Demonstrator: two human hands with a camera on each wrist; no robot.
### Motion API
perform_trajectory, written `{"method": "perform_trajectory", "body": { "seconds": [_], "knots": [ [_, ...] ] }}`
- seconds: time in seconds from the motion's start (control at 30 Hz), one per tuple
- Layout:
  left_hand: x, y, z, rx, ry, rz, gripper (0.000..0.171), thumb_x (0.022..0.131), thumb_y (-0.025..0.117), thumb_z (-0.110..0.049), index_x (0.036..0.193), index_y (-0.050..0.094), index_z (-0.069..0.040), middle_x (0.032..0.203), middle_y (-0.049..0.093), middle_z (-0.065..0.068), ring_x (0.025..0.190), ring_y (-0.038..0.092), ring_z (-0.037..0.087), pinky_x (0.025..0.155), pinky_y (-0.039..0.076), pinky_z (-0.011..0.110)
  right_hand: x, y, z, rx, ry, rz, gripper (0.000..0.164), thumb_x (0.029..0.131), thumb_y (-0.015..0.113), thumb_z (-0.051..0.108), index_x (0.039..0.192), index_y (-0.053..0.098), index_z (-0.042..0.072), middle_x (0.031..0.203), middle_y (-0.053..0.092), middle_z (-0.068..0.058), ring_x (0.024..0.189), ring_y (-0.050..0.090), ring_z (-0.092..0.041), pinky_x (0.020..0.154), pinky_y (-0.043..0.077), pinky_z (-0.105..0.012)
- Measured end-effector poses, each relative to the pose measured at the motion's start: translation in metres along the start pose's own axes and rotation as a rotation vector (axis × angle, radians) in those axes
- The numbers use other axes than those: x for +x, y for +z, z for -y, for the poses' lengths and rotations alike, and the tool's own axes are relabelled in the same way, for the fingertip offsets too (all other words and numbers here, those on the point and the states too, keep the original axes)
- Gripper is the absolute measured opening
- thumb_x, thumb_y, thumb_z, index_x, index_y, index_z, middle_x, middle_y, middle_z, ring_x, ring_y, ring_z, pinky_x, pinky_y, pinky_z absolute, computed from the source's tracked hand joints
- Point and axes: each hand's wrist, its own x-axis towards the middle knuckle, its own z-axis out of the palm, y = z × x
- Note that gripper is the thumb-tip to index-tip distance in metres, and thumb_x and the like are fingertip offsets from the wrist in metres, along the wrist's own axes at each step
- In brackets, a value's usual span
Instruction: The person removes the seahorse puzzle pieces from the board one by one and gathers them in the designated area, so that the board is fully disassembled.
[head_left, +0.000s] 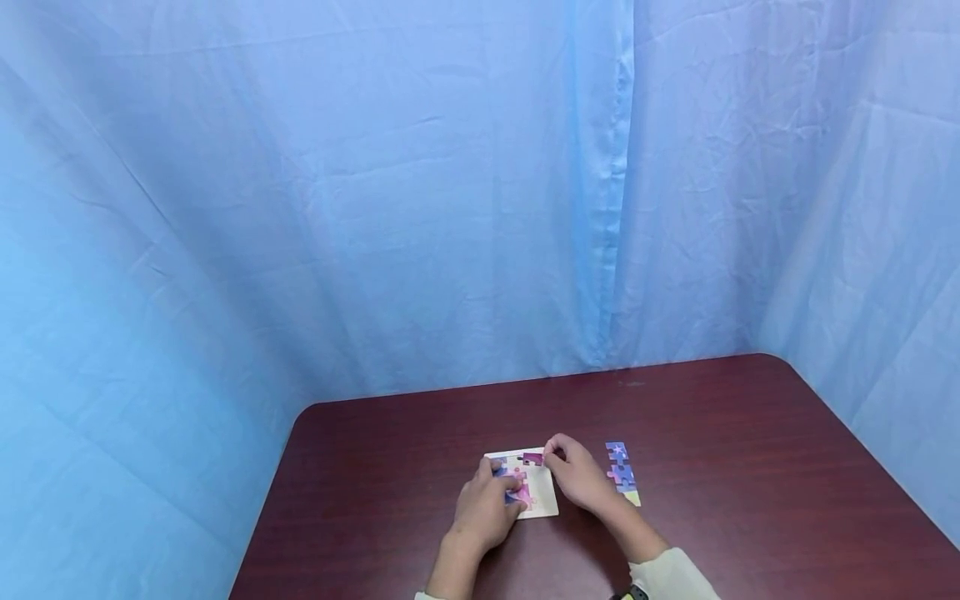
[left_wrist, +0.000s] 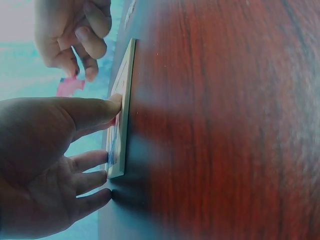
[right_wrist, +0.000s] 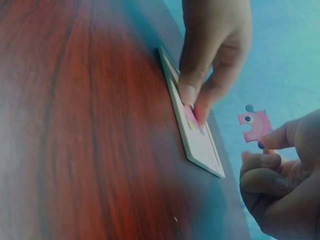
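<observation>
My right hand (head_left: pixel 581 479) pinches a pink puzzle piece (right_wrist: pixel 258 125) between thumb and fingertip. The piece carries an eye-like print and dark knobs; it is raised above the back of a pale puzzle tray (head_left: pixel 546 500). Spread over the tray's left side, my left hand (head_left: pixel 482 507) rests its fairly straight fingers and thumb on the pieces laid there. Pink and blue fitted pieces (head_left: pixel 520 486) show between those fingers, partly hidden by them. In the left wrist view, the thumb lies on the tray's near edge and the other fingertips reach its left end.
Several joined blue, pink and yellow puzzle pieces (head_left: pixel 621 473) lie on the dark red-brown table (head_left: pixel 382 475), right of the right hand. Light blue curtains (head_left: pixel 450 208) hang behind the table and at both sides.
</observation>
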Motion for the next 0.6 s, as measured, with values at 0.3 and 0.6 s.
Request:
{"method": "perform_trajectory", "body": {
  "seconds": [0.3, 0.6],
  "knots": [
    [0.001, 0.001, 0.002, -0.009, 0.005, -0.003, 0.033, 0.088, 0.085, -0.028, 0.12, 0.081, -0.02, 0.14, 0.06, 0.014, 0.107, 0.072, 0.037, 0.091, 0.058, 0.05, 0.006, -0.021, -0.006, 0.035, 0.022, -0.064, 0.008, 0.094, 0.061, 0.006, 0.088, 0.065, 0.01, 0.077, 0.06, 0.0, 0.069, 0.052, -0.011, 0.064, 0.043, -0.024],
    [-0.001, 0.0, 0.002, -0.023, 0.003, -0.011, 0.035, 0.087, 0.085, -0.029, 0.121, 0.081, -0.021, 0.139, 0.061, 0.013, 0.109, 0.072, 0.038, 0.092, 0.057, 0.051, 0.008, -0.045, -0.015, 0.0, 0.067, -0.091, 0.006, 0.095, 0.066, 0.01, 0.093, 0.072, 0.01, 0.087, 0.069, -0.006, 0.073, 0.054, -0.014, 0.066, 0.045, -0.027]
  ]
}}
